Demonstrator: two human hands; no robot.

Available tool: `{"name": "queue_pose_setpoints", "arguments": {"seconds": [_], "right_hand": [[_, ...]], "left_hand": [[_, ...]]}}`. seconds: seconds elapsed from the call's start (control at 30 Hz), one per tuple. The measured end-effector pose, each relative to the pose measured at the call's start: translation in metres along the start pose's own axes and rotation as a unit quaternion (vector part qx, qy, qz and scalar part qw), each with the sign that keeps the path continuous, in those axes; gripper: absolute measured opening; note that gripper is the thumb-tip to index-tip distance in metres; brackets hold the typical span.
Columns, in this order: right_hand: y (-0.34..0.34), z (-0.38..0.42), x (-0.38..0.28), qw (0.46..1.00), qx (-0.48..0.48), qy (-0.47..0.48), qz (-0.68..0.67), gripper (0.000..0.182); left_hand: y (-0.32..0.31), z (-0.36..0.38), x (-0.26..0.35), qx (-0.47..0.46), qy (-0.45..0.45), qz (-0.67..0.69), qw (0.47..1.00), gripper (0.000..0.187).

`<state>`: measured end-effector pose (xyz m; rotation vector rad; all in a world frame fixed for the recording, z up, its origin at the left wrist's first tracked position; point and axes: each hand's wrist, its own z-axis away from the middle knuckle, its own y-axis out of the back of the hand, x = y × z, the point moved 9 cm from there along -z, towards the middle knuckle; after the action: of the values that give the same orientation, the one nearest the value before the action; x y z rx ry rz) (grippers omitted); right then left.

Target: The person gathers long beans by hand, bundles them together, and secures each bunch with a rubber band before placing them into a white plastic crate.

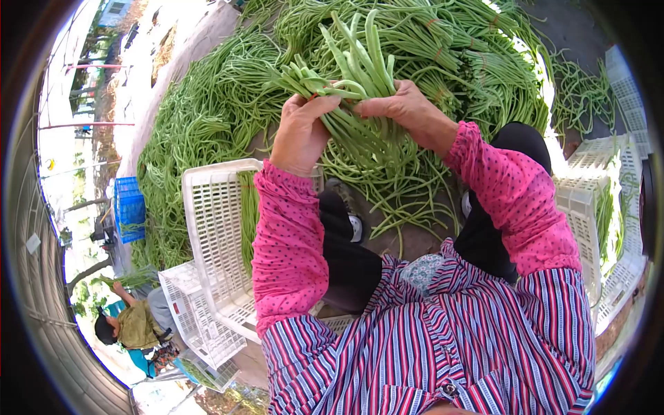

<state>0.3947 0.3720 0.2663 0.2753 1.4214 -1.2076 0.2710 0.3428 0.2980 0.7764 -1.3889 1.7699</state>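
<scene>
My left hand (302, 133) is closed around a bunch of long green beans (296, 77), and a bit of red, perhaps a band, shows by the thumb. Close beside it, my right hand (413, 116) grips several thicker, paler long beans (366, 61), their ends pointing up and away from me. The two thumbs nearly meet, and the held beans hang down below both hands. Beneath and beyond lies a big heap of long beans (214, 90), with banded bundles (432, 41) at its far side. The fingers under the beans are partly hidden.
A white plastic crate (223, 238) with beans inside stands at my left, with more white crates (200, 311) beside it. Another white crate (577, 200) is at my right. A blue crate (129, 211) sits farther left, and another person (142, 321) sits at lower left.
</scene>
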Motion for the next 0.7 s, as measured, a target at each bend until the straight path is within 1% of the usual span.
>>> {"name": "queue_pose_setpoints", "arguments": {"seconds": [0.03, 0.13, 0.2, 0.27, 0.3, 0.33, 0.37, 0.43, 0.47, 0.53, 0.6, 0.67, 0.7], "right_hand": [[0.004, -0.003, -0.001, 1.0, 0.0, -0.005, 0.019, 0.034], [0.012, -0.004, -0.007, 0.999, 0.01, -0.014, 0.035, 0.034], [0.012, -0.002, -0.009, 0.999, 0.012, -0.015, 0.043, 0.034], [0.004, 0.001, -0.009, 0.997, -0.021, -0.028, 0.063, 0.03], [0.005, -0.001, -0.005, 0.997, -0.021, -0.028, 0.063, 0.03], [0.001, -0.003, 0.002, 0.998, -0.039, -0.039, 0.034, 0.027], [-0.002, -0.004, 0.007, 0.997, -0.056, -0.048, 0.005, 0.025], [-0.005, -0.001, 0.008, 0.996, -0.062, -0.062, -0.018, 0.024], [-0.008, 0.0, 0.008, 0.994, -0.069, -0.076, -0.04, 0.023], [-0.007, 0.001, 0.008, 0.993, -0.063, -0.083, -0.051, 0.022], [-0.004, 0.001, 0.008, 0.992, -0.057, -0.09, -0.061, 0.022], [0.0, 0.0, 0.002, 0.995, -0.055, -0.075, -0.042, 0.021], [0.001, 0.001, 0.0, 0.995, -0.056, -0.075, -0.041, 0.021]], "left_hand": [[-0.004, 0.002, 0.002, -0.045, 0.01, -0.009, 0.999, 0.026], [-0.001, 0.001, 0.003, -0.069, 0.019, -0.041, 0.997, 0.025], [0.0, 0.001, 0.003, -0.054, 0.007, -0.04, 0.998, 0.024], [-0.001, 0.001, 0.004, -0.039, -0.005, -0.041, 0.998, 0.023], [-0.002, 0.002, 0.005, -0.034, -0.024, -0.035, 0.999, 0.022], [-0.003, 0.002, 0.007, -0.029, -0.043, -0.03, 0.998, 0.022], [-0.003, 0.001, 0.006, -0.03, -0.043, -0.03, 0.998, 0.022], [0.005, -0.001, 0.005, 0.002, -0.05, -0.067, 0.996, 0.022], [0.006, -0.002, 0.004, 0.002, -0.051, -0.067, 0.996, 0.022], [0.005, -0.002, 0.009, 0.011, -0.077, -0.108, 0.991, 0.022], [0.001, 0.0, 0.011, 0.002, -0.074, -0.115, 0.991, 0.022], [0.0, 0.002, 0.013, -0.005, -0.069, -0.121, 0.99, 0.022], [-0.003, 0.004, 0.013, -0.027, -0.058, -0.162, 0.985, 0.022]]}}
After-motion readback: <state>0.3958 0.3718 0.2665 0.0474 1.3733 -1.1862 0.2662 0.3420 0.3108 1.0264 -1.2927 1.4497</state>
